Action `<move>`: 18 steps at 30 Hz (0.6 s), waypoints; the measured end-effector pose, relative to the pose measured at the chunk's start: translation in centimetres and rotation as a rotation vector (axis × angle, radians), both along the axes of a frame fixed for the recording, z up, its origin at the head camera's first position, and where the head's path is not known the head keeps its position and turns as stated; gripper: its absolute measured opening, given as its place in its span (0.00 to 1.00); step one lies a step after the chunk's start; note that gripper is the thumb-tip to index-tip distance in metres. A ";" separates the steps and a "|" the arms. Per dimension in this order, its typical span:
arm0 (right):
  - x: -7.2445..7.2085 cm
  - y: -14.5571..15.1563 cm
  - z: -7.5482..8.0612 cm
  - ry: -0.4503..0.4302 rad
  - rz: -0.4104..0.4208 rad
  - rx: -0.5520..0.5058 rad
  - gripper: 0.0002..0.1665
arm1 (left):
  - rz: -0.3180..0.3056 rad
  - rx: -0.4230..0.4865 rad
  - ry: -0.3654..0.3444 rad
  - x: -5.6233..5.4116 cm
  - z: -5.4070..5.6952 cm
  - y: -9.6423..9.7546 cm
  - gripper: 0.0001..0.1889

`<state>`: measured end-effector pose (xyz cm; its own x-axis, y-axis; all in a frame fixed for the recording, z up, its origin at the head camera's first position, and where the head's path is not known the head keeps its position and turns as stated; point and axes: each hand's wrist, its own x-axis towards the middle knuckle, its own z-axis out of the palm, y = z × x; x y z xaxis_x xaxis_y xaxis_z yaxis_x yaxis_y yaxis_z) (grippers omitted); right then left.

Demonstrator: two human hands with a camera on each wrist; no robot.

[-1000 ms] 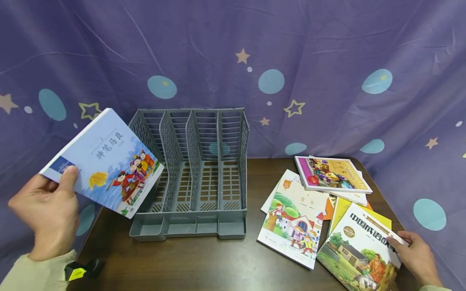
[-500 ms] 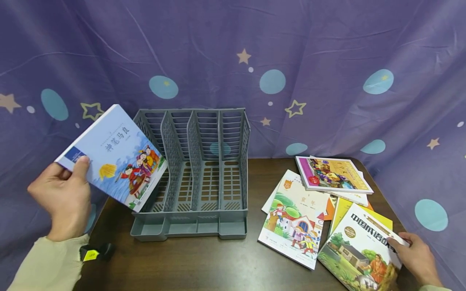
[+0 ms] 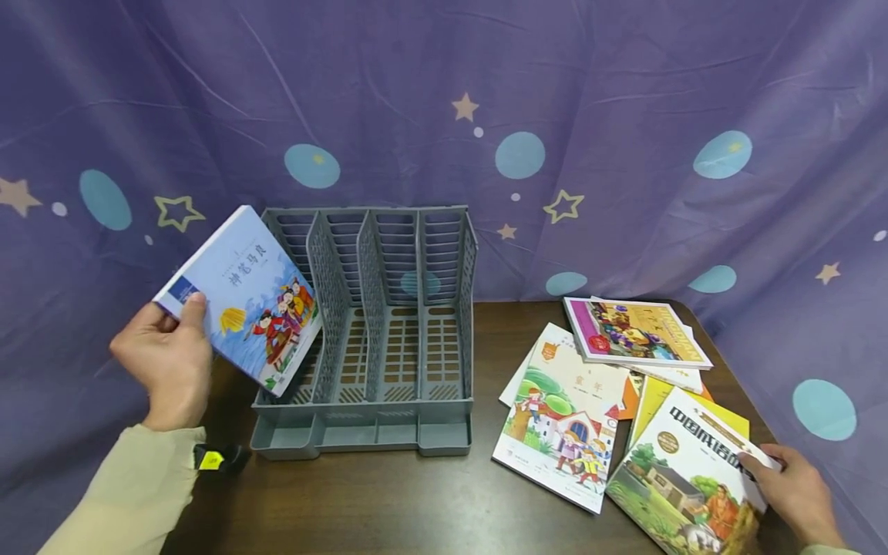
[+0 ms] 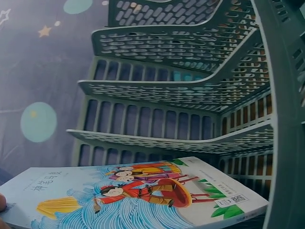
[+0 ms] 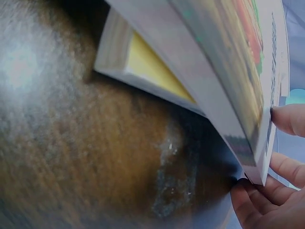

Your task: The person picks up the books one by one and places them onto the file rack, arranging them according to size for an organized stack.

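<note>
1. My left hand (image 3: 169,354) has its fingers clamped on the blue book (image 3: 253,304), tilted at the leftmost compartment of the grey rack (image 3: 388,414), near the worktop's (image 3: 388,509) left edge; whether it is inside, I cannot tell.
2. My right hand (image 3: 794,489) pinches the farmyard book (image 3: 683,474), near the right edge.
3. I judge the work is at its beginning: no book is released in the rack, and the other books (image 3: 558,420) lie toward the right edge.

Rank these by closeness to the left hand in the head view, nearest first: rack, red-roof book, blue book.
1. Blue book: held in the left hand.
2. Rack: partly behind the blue book.
3. Red-roof book: right of the rack.
</note>
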<state>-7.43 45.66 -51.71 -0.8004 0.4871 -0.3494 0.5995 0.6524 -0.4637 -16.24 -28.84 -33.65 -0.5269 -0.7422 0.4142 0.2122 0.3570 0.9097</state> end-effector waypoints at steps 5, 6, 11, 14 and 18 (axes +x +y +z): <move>0.0 -0.1 0.0 -0.003 -0.005 -0.009 0.54 | 0.018 -0.018 -0.022 -0.7 -1.1 0.2 0.10; 0.0 -0.1 0.0 -0.003 -0.007 -0.009 0.54 | 0.017 -0.017 -0.022 -0.8 -1.3 0.2 0.10; 0.1 -0.1 0.2 0.003 -0.005 -0.007 0.54 | 0.032 -0.043 -0.030 -1.5 -2.2 0.7 0.09; 0.0 -0.1 0.2 0.006 0.001 -0.006 0.54 | 0.062 -0.081 -0.048 -1.8 -2.7 0.9 0.09; 0.0 -0.2 0.2 0.010 0.007 -0.003 0.53 | 0.093 -0.139 -0.074 -2.2 -3.4 1.1 0.11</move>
